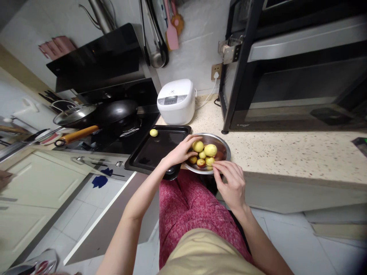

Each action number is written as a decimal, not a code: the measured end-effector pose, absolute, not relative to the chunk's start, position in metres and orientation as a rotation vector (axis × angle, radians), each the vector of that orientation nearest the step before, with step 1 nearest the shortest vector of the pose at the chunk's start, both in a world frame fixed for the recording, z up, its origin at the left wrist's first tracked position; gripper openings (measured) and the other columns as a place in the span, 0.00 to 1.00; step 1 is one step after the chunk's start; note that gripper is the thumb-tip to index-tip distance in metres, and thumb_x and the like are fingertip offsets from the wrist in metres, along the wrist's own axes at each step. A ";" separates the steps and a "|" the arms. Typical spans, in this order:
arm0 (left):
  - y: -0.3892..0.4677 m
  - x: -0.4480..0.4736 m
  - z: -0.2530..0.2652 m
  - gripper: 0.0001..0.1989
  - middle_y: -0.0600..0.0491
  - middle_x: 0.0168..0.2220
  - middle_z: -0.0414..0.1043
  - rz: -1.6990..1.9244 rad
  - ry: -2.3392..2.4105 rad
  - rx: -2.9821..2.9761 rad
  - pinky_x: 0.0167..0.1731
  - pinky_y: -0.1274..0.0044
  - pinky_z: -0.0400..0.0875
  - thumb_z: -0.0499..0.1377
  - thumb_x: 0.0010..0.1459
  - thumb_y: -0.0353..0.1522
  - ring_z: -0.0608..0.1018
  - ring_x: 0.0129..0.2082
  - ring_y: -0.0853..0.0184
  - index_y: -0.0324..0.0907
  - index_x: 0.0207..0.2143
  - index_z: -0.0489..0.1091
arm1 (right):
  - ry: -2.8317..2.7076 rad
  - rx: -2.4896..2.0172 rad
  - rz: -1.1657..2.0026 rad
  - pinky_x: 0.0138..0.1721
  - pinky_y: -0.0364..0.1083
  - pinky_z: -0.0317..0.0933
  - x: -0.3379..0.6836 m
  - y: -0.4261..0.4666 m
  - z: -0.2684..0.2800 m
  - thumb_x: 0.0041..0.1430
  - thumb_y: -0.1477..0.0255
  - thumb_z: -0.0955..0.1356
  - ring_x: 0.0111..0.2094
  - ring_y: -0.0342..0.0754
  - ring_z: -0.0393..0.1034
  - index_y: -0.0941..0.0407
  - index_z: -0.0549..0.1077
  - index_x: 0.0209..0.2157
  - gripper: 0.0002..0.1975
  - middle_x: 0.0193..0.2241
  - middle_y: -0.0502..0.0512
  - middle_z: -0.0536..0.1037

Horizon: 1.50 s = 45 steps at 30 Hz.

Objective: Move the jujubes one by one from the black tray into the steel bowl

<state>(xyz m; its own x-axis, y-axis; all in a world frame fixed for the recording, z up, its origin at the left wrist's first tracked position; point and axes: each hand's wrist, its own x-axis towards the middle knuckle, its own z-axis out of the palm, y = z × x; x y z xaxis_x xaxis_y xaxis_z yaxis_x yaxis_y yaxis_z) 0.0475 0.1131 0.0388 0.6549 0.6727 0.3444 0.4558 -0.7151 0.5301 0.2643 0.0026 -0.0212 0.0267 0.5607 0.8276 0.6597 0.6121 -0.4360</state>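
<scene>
A metal bowl (228, 152) at the counter's front edge holds several small yellow potatoes (210, 150), some with brown-red patches. My left hand (183, 150) reaches over the bowl's left side. Its fingers and thumb close around one yellow potato (197, 146) near the back. On the bowl's front right, my right hand (231, 179) has its fingers bent and thumb close to the fingertips, by the rim and a potato (210, 161). Whatever lies between those fingertips is too small to make out. A single potato (154, 133) rests on the black baking tray (169, 139) to the left.
Behind the tray stands a white rice cooker (176, 102). A wok (119, 112) and a lidded pan (75, 114) sit on the stove at left, the wok's wooden handle (80, 135) pointing forward. A black oven (304, 84) on a rack stands at right.
</scene>
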 end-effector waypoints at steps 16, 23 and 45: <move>0.197 -0.095 0.035 0.23 0.36 0.59 0.64 0.508 2.105 2.225 0.61 0.57 0.68 0.60 0.57 0.20 0.73 0.57 0.50 0.35 0.56 0.69 | -1.646 -1.010 -0.138 0.47 0.53 0.67 0.267 0.005 -0.026 0.66 0.79 0.70 0.42 0.52 0.79 0.52 0.78 0.45 0.10 0.40 0.54 0.84; 0.207 -0.103 0.030 0.17 0.41 0.50 0.70 0.431 2.145 2.257 0.58 0.59 0.68 0.61 0.52 0.20 0.73 0.53 0.50 0.37 0.45 0.73 | -1.637 -1.017 -0.166 0.47 0.53 0.67 0.270 0.006 -0.023 0.66 0.79 0.70 0.42 0.51 0.79 0.53 0.78 0.44 0.09 0.40 0.55 0.84; 0.045 0.041 0.065 0.17 0.47 0.51 0.68 1.028 1.157 2.334 0.39 0.77 0.80 0.65 0.60 0.32 0.76 0.51 0.62 0.44 0.51 0.70 | -1.645 -0.985 -0.182 0.47 0.52 0.67 0.263 0.005 -0.023 0.65 0.81 0.71 0.42 0.51 0.78 0.55 0.78 0.43 0.08 0.39 0.55 0.84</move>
<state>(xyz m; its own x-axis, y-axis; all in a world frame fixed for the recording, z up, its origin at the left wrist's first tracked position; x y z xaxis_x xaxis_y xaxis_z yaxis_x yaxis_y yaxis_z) 0.0409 0.0454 0.0650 0.4065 0.7918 0.4558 0.5463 -0.6106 0.5734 0.2626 0.0050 -0.0227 0.0044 0.5004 0.8658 0.6771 0.6356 -0.3708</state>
